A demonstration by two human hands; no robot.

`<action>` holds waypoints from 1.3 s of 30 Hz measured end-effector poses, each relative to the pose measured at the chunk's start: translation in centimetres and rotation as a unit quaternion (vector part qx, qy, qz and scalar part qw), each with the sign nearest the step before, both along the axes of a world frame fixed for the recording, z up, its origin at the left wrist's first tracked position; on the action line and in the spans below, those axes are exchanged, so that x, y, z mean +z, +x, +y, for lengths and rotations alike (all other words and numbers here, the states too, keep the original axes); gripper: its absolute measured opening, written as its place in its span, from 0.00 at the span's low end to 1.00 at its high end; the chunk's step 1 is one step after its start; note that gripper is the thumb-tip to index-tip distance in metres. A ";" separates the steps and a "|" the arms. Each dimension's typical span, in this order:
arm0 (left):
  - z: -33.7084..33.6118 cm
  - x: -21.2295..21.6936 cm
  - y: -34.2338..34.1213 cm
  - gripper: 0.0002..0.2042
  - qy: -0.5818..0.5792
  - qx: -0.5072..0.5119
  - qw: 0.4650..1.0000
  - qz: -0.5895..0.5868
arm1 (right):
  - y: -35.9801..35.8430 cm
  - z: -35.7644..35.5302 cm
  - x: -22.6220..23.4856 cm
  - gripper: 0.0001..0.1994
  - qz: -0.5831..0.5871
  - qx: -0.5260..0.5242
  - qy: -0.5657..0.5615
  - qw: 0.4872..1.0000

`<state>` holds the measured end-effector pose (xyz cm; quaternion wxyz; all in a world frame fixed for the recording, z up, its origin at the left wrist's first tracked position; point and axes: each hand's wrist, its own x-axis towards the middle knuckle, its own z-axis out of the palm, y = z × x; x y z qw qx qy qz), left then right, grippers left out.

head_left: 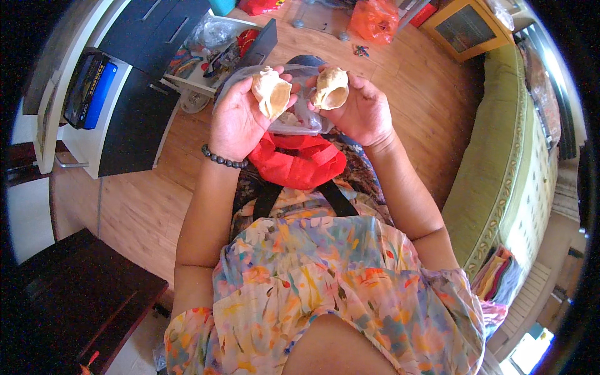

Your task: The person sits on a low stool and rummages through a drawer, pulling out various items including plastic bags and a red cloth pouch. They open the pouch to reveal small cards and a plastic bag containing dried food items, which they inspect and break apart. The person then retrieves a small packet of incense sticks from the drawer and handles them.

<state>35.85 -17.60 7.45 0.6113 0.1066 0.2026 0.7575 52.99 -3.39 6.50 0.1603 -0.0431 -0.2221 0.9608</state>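
A shell (271, 92) is held in the left hand (240, 119), another shell (331, 88) in the right hand (359, 112), above a clear bag (300, 122); comparing seems underway, and steady grips are called for.

Count of items in view: two pale seashells, one (270, 92) in the left hand (237, 119) and one (331, 89) in the right hand (362, 112). One clear plastic bag (300, 122). One red bag (297, 159). One orange bag (374, 20). One dark bead bracelet (222, 159).
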 end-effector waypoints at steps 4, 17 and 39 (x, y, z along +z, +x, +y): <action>0.0 0.4 0.2 0.22 0.000 -0.006 1.000 -0.001 | 0.0 -0.1 0.6 0.22 -0.005 -0.001 0.011 1.000; -0.2 -0.2 0.0 0.19 -0.002 -0.028 0.997 0.072 | -0.4 -1.9 3.1 0.25 -0.109 -0.054 0.258 0.958; 1.8 1.5 3.7 0.17 -0.024 0.134 0.927 0.350 | -2.6 -3.2 3.1 0.29 -0.111 -0.087 0.158 0.977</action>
